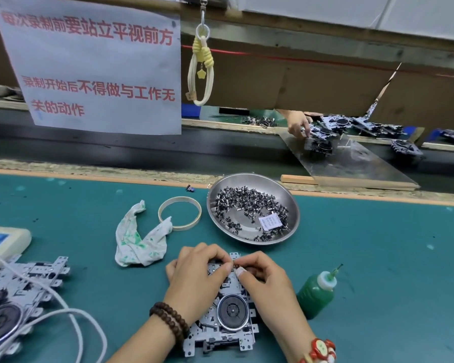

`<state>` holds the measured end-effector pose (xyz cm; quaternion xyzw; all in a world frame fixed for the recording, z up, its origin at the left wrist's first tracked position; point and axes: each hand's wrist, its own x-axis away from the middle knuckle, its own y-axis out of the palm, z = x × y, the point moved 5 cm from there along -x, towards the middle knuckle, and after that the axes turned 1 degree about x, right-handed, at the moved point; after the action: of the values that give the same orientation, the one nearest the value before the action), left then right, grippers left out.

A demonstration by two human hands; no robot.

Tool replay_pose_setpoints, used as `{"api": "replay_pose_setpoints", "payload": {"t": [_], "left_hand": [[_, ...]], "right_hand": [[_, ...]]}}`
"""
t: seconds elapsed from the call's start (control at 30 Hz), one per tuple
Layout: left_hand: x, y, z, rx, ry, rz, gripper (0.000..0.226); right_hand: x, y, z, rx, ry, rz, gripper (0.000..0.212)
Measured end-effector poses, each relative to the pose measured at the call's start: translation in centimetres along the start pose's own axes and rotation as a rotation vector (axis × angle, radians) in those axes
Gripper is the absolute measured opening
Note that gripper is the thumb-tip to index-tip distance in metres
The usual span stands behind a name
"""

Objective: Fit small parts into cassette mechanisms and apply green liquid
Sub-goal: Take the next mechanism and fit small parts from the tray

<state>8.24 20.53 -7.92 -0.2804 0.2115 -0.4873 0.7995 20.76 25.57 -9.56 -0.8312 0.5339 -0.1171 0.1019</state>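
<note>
A metal cassette mechanism [227,318] with a round black flywheel lies on the green mat in front of me. My left hand [197,273] curls over its far end and holds it. My right hand [260,275] pinches a small part against the top of the mechanism, fingertips meeting those of the left hand. The part itself is mostly hidden by the fingers. A green liquid bottle [316,290] with a white nozzle stands just right of my right hand. A steel bowl [294,205] of small black parts sits behind the hands.
More cassette mechanisms [16,292] lie at the left under a white cable [71,310]. A stained rag [139,239] and a tape ring [180,213] lie behind the hands. Across the conveyor, another person's hand [298,124] touches mechanisms on a clear plate [357,163].
</note>
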Motion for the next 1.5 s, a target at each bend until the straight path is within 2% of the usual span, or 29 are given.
{"api": "replay_pose_setpoints", "payload": {"t": [0.43, 0.63, 0.8, 0.9, 0.97, 1.03, 1.1, 1.23, 1.33, 1.4, 1.5], "left_hand": [[0.4, 0.1, -0.1, 0.008, 0.068, 0.022, 0.020], [0.8, 0.1, 0.1, -0.028, 0.147, -0.011, 0.029], [1.1, 0.1, 0.2, -0.096, 0.204, -0.017, 0.020], [1.3, 0.1, 0.3, -0.138, 0.223, -0.015, 0.023], [1.5, 0.1, 0.5, -0.087, 0.219, -0.003, 0.030], [1.9, -0.3, 0.6, 0.023, 0.201, 0.031, 0.038], [2.5, -1.0, 0.4, 0.081, 0.171, 0.105, 0.043], [3.7, -3.0, -1.9, 0.182, 0.007, 0.221, 0.042], [4.2, -3.1, -4.1, 0.265, -0.210, 0.130, 0.037], [4.3, -2.8, -4.4, 0.334, -0.294, 0.070, 0.036], [4.0, -2.6, -4.3, 0.336, -0.302, 0.034, 0.031]], "right_hand": [[-0.3, 0.5, -0.1, -0.103, 0.074, 0.033, 0.025], [-0.4, 0.5, -0.4, -0.143, 0.097, 0.028, 0.025], [-0.5, 0.4, -0.6, -0.159, 0.119, 0.016, 0.025], [-0.1, 0.6, -1.0, -0.140, 0.092, 0.010, 0.025], [0.6, 0.7, -1.2, -0.086, 0.043, 0.006, 0.025], [1.8, 0.4, -1.6, 0.035, -0.043, 0.014, 0.030], [3.7, -0.6, -2.2, 0.095, -0.169, 0.090, 0.039], [7.9, -4.6, -2.3, -0.062, -0.366, 0.501, 0.029], [9.1, -7.8, -0.6, -0.141, -0.324, 0.770, 0.033], [8.4, -8.8, 1.1, -0.132, -0.203, 0.755, 0.056], [6.8, -8.6, 2.6, -0.083, -0.010, 0.573, 0.064]]}}
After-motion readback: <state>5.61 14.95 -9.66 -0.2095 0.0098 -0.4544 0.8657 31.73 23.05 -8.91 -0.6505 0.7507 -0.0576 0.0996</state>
